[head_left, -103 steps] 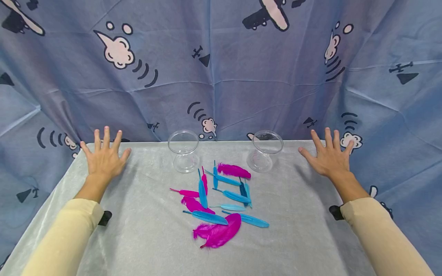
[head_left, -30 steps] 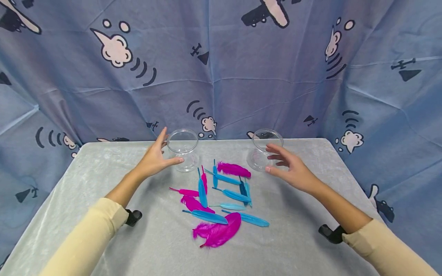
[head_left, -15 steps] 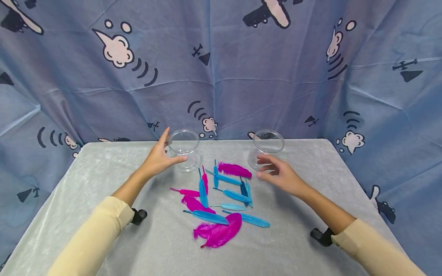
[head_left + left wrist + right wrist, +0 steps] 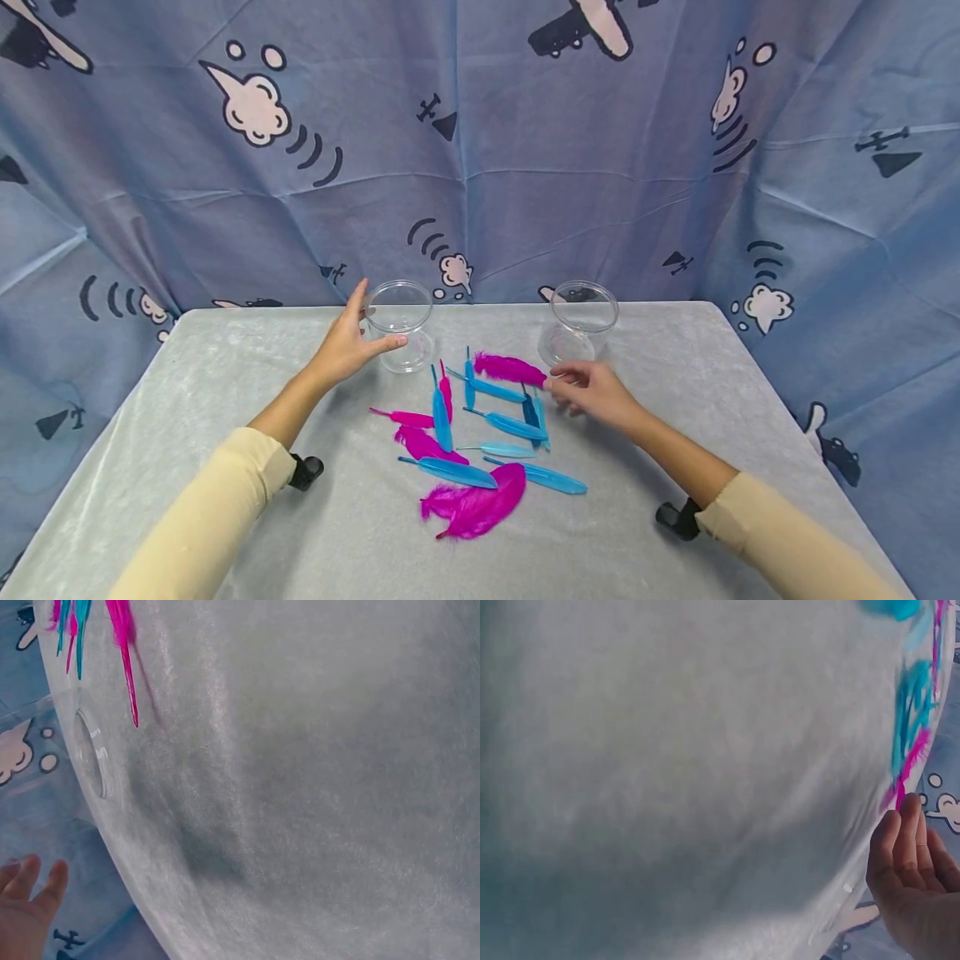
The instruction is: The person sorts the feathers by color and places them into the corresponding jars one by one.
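Note:
My left hand [image 4: 347, 346] stands beside the left clear plastic cup [image 4: 405, 358], its thumb across the cup's near side and its other fingers fairly straight along the left side. The left wrist view shows those fingers [image 4: 54, 885] close to the cup's clear round base [image 4: 90, 754]. At the upper right of the feather pile, my right hand [image 4: 596, 393] pinches the end of a magenta feather [image 4: 510, 369] between thumb and forefinger. That feather [image 4: 913, 757] lies against the fingertips in the right wrist view. Blue feathers [image 4: 510, 426] lie just below it.
A second clear cup [image 4: 585, 312] stands behind my right hand. More magenta feathers [image 4: 483, 504] and blue feathers [image 4: 453, 472] overlap mid-table. A grey cloth covers the table [image 4: 322, 542]; a blue patterned curtain [image 4: 510, 225] hangs along its back edge.
Both hands have come inward from the table's sides. The left has reached the left cup; the right has passed the right cup, moved down-left and closed on the magenta feather's end.

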Available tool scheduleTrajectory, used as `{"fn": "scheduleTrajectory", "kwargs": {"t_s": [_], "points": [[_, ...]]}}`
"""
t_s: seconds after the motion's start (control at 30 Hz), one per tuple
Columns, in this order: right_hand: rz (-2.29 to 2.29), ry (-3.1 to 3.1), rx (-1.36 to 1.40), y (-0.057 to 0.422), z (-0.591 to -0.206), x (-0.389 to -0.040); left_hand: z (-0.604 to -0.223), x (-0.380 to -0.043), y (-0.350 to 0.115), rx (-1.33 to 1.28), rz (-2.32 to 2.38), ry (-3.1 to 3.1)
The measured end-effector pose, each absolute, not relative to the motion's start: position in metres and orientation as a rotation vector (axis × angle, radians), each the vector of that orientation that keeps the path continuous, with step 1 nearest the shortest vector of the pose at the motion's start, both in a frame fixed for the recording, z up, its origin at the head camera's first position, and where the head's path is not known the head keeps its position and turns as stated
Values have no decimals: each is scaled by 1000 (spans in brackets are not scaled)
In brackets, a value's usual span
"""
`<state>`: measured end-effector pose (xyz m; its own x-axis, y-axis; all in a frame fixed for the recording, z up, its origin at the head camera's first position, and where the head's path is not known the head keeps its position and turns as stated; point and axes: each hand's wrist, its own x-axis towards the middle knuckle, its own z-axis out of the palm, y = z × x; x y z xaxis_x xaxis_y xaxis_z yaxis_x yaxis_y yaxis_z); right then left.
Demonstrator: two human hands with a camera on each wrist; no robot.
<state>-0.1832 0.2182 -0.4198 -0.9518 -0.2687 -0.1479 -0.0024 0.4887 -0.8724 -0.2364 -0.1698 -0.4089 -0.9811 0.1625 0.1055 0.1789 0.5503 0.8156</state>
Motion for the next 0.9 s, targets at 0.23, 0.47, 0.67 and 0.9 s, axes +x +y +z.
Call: {"fn": "scheduleTrajectory", "kwargs": {"t_s": [0.23,0.47,0.67,0.9], "points": [[-1423,2471,-178,215,-430,-185,-410,-236,-170,-293,-1466,-2756],[-1359,2474,-168,214,-437,-188,-411,-236,-170,-281,-1477,-2758],[-1343,2450,-159,212,-439,-189,-412,-235,-171,-286,-1481,-2758],[-1329,2481,-196,209,-442,-191,-411,-235,-170,-279,-1487,-2768]]}}
